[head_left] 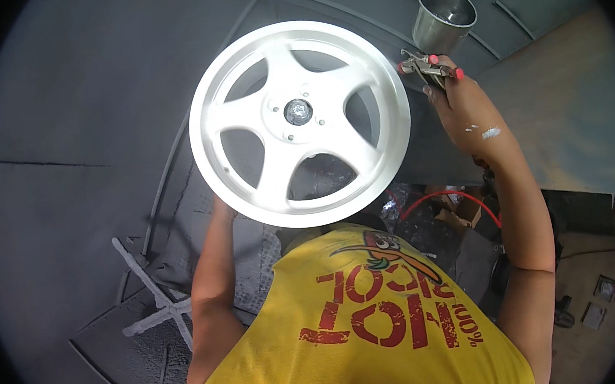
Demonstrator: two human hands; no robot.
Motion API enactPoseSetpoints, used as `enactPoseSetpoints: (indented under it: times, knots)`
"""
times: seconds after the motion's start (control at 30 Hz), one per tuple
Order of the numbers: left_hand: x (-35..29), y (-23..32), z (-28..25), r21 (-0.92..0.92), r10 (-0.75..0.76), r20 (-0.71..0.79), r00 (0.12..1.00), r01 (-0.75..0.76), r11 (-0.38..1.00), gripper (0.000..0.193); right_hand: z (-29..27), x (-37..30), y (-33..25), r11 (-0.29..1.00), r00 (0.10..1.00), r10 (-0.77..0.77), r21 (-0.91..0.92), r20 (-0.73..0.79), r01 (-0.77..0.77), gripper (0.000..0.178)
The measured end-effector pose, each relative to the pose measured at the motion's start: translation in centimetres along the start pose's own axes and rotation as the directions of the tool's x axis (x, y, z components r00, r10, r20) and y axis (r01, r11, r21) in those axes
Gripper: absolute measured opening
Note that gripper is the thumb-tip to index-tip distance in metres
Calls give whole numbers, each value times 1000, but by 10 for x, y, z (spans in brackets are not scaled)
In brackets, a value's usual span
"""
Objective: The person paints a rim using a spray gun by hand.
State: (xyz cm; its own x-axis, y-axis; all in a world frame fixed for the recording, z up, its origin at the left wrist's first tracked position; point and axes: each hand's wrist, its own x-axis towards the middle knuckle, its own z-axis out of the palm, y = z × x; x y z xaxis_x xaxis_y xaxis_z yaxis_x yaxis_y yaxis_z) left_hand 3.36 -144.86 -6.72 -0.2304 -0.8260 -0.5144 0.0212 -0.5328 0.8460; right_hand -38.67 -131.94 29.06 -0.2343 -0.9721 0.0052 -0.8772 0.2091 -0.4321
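Note:
A white five-spoke wheel rim [285, 170] faces me in the upper middle, with a dark round centre [298, 111]. My left forearm [215, 262] reaches up to its lower left edge. Behind the rim my left hand is hidden, so its grip cannot be made out. To the right of the rim, my right hand [470, 108] is closed round a spray gun [428, 69] with red knobs. An open metal cup [442, 30] sits on top of the gun, tilted toward me. White paint smears mark the back of that hand.
Grey, dusty walls [73, 103] surround the work on the left. A white-coated cross-shaped stand [157, 296] is at the lower left. A red hose [446, 193] curves past an open cardboard box [463, 211]. A large panel [570, 103] stands at right, with small items on the floor below.

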Motion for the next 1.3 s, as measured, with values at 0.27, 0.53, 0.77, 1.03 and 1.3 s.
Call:
enactPoseSetpoints:
  times: [0.27, 0.53, 0.77, 1.03, 1.3]
  knots:
    - [-5, -3, -3, -16, 0, -22, 1000, 0, 1000, 34, -2, 3, -14, 998, 999, -47, 49, -21, 48, 24]
    - [13, 14, 5, -36, 44, -65, 997, -46, 998, 34, -5, -1, -26, 999, 1000, -11, 36, 7, 11, 23]
    - [45, 30, 7, -95, 85, -137, 987, -98, 991, 33, -3, -7, -23, 997, 996, 62, -44, -69, -65, 24]
    - [-2, -11, 21, -85, 165, -410, 897, -217, 972, 33, -2, -51, 27, 998, 998, 48, -46, -40, -49, 24]
    - [-140, -133, 98, -216, -130, -23, 991, 122, 969, 13, -11, -95, 38, 999, 993, 35, 15, 112, -37, 25]
